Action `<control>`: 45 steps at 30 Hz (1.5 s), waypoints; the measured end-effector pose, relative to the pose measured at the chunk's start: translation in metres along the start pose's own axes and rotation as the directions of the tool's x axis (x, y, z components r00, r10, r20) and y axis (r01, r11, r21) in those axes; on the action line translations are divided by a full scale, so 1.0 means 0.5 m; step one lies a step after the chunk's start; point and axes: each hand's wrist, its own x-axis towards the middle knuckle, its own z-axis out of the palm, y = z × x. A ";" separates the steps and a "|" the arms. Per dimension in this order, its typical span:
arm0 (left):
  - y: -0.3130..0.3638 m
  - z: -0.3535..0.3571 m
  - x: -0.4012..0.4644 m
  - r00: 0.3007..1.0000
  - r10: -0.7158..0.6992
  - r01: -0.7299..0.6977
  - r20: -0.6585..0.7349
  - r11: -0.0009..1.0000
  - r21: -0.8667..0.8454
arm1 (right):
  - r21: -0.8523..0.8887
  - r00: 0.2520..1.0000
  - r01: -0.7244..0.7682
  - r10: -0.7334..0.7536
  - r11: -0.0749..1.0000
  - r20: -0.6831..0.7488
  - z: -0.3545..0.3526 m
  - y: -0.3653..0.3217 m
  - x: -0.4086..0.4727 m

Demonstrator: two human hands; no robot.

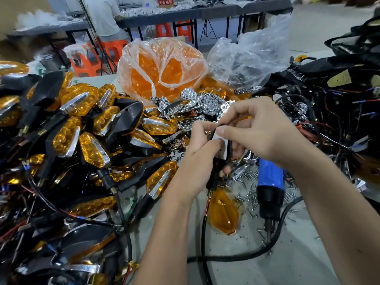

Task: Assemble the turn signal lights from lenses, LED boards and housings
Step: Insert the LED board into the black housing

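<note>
A black housing [216,173] with a white LED board [223,148] is held above the table's [287,268] middle, gripped by the left hand [197,161] and pinched by the right hand [253,130]. An amber lens [223,212], loose screws [248,194] and a blue screwdriver [269,194] lie beneath; finished lights [86,128] are heaped leftward. The red sign [165,2] is unreadable.

Bare hands: two, left [202,159] and right [257,130].
Blue-and-black electric screwdrivers [270,192]: one.
Loose flat amber plastic lenses [224,212]: one, near the tabletop's front edge.
Clear plastic bags of amber lenses [162,66]: one.
Clear, crumpled plastic bags of chrome parts [253,56]: one.
Orange plastic stools [86,62]: at least three.
Assembled amber-and-black turn signal lights [67,136]: too many to count.
Small silver screws [248,194]: too many to count.
</note>
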 end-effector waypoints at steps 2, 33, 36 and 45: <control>0.001 -0.001 0.003 1.000 0.005 -0.004 0.027 0.999 -0.046 | 0.011 1.000 0.006 -0.006 1.000 -0.022 -0.005 -0.002 0.001; 0.002 0.003 -0.003 0.998 0.026 -0.015 0.061 0.985 -0.173 | -0.076 0.987 0.094 -0.102 0.993 -0.123 -0.027 -0.044 -0.008; 0.000 0.002 -0.003 0.995 0.016 -0.001 0.100 0.989 -0.147 | -0.093 0.993 0.079 -0.087 0.992 -0.079 -0.040 -0.042 -0.009; -0.014 0.014 0.002 0.985 -0.089 0.099 0.151 0.993 -0.058 | -0.102 0.984 0.017 0.002 0.995 0.180 -0.043 -0.019 -0.010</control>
